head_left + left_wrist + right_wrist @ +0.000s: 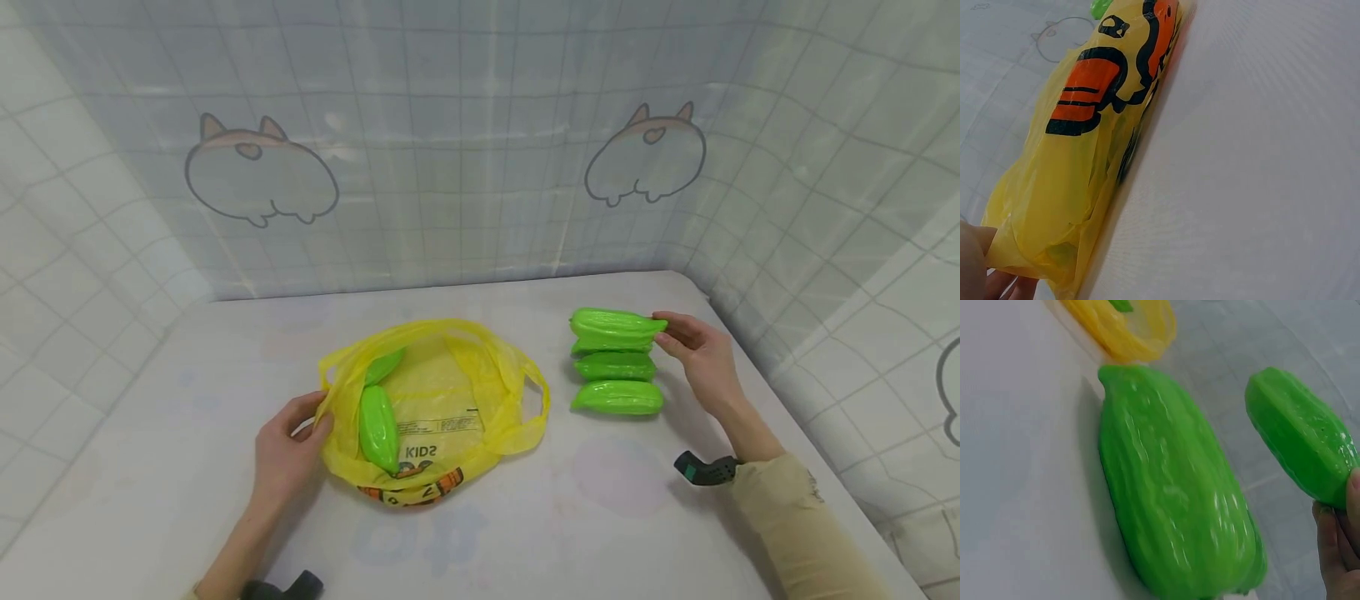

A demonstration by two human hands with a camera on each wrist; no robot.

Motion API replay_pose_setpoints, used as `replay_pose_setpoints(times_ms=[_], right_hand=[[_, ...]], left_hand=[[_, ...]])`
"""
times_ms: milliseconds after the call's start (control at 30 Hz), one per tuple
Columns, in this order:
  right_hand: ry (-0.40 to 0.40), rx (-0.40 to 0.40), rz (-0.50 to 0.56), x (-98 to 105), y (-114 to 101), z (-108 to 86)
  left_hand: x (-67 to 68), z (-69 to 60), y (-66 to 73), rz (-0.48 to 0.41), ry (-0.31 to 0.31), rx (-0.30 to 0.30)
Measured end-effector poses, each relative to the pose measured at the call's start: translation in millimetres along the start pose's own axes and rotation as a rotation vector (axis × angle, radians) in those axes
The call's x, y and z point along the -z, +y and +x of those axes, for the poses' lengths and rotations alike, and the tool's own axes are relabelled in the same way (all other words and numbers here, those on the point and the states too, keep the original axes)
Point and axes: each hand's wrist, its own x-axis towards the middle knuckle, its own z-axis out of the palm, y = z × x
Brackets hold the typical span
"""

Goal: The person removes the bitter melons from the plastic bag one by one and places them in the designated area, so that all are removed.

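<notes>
Left hand pinches yellow bag, right hand grips green vegetable; apparently bagging, next move likely calls for a leftward carry.

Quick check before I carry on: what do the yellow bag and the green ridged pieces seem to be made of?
Yellow bag: thin plastic film with a slight sheen; it creases and looks translucent.
Green ridged pieces: likely moulded plastic, glossy, judging by the even colour and sharp highlights, though looks alone can't rule out another coated material.
</notes>
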Motion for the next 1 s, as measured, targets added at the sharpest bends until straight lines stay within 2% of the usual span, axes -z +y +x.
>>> replay_pose_setpoints(times_ms=[233,467,700,800,933,1000], right_hand=[[0.013,-0.045,-0.027,17.3,14.9,3.8],[0.023,-0.109,0.057,33.1,29.4,6.4],[0.008,-0.190,0.156,48.8,38.0,5.5],[0.004,-0.189,0.291,53.7,39.8,4.2],[-0.030,-0.165,0.643,57.9,46.6,3.6],[-0.045,-0.146,0.766,59.2,51.4,4.0]], left_hand=[[0.9,-0.7,2.1,-0.007,-0.016,0.001],[1.4,-0.4,-0.3,-0.062,-0.006,-0.027],[1.5,-0.7,0.6,-0.050,-0.015,-0.020],[1.6,-0.9,0.8,-0.049,-0.014,-0.021],[1.9,-1.2,0.8,-0.052,-0.012,-0.025],[2.3,-1.4,0.9,-0.053,-0.012,-0.027]])
